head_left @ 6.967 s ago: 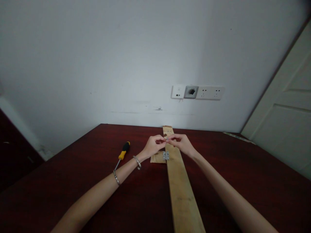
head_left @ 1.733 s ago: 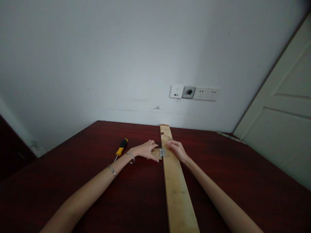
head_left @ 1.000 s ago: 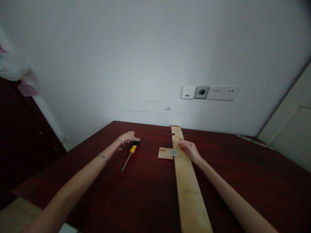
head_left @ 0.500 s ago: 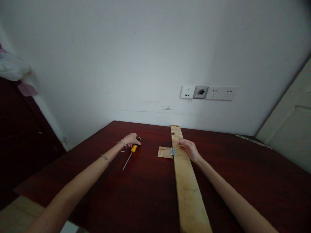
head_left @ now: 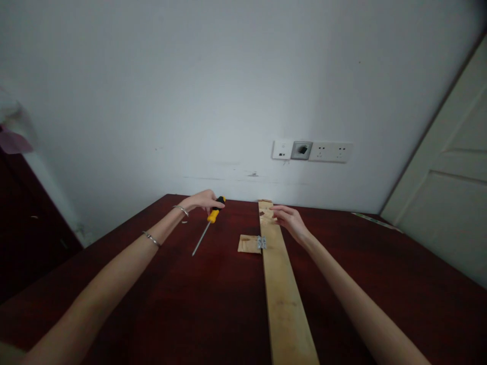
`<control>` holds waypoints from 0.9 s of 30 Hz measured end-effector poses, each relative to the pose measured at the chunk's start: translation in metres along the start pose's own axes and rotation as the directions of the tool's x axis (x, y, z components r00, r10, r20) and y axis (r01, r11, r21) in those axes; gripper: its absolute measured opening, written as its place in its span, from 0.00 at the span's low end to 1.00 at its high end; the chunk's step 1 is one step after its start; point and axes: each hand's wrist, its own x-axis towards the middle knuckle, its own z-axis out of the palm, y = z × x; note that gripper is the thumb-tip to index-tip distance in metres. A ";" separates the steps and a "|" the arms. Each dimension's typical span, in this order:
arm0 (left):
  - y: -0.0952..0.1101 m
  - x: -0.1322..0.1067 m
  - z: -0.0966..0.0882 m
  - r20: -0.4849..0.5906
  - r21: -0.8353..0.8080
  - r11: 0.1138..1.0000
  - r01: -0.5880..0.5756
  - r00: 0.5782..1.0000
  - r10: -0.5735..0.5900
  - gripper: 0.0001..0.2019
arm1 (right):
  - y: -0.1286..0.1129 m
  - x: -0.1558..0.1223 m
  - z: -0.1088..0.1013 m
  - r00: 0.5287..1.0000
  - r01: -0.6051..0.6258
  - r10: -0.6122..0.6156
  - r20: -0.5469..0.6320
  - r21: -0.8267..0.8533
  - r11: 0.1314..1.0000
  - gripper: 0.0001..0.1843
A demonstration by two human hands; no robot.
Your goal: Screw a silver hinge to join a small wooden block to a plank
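My left hand [head_left: 202,201] is closed on the yellow-and-black handle of a screwdriver [head_left: 208,224] and holds it lifted above the dark red table [head_left: 190,304], shaft pointing down toward me. My right hand [head_left: 288,220] hovers over the far part of a long pale wooden plank [head_left: 281,294], fingers curled loosely with nothing visibly in them. A small metal hinge [head_left: 261,242] joins the plank to a little wooden piece [head_left: 248,244] on its left side.
A white wall with a row of sockets [head_left: 312,151] stands right behind the table. A pale door [head_left: 449,203] is at the right. Dark furniture [head_left: 26,223] stands at the left.
My left hand went from the small wooden piece to the screwdriver, gripped its handle and lifted it off the table. My right hand moved from beside the hinge to the far part of the plank.
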 end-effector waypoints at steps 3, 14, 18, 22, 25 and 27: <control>0.042 -0.004 -0.010 -0.068 -0.062 0.968 -0.243 0.969 0.239 0.17 | -0.033 0.005 0.011 0.997 0.072 -0.071 0.034 -0.054 0.996 0.18; 0.132 -0.023 0.036 -0.443 -0.379 0.650 -0.658 0.746 0.497 0.14 | -0.092 -0.014 0.035 0.881 0.472 -0.442 0.168 -0.334 0.816 0.28; 0.135 -0.015 0.052 -0.477 -0.415 0.627 -0.659 0.745 0.467 0.14 | -0.087 -0.012 0.031 0.863 0.501 -0.467 0.192 -0.433 0.749 0.33; 0.133 -0.007 0.058 -0.474 -0.497 0.590 -0.637 0.768 0.431 0.15 | -0.082 -0.006 0.033 0.848 0.526 -0.477 0.229 -0.467 0.711 0.36; 0.132 -0.005 0.060 -0.474 -0.509 0.574 -0.641 0.766 0.435 0.15 | -0.078 -0.004 0.036 0.834 0.544 -0.507 0.218 -0.482 0.687 0.36; 0.133 -0.005 0.061 -0.469 -0.506 0.581 -0.637 0.769 0.435 0.15 | -0.075 -0.003 0.037 0.821 0.557 -0.533 0.204 -0.491 0.670 0.37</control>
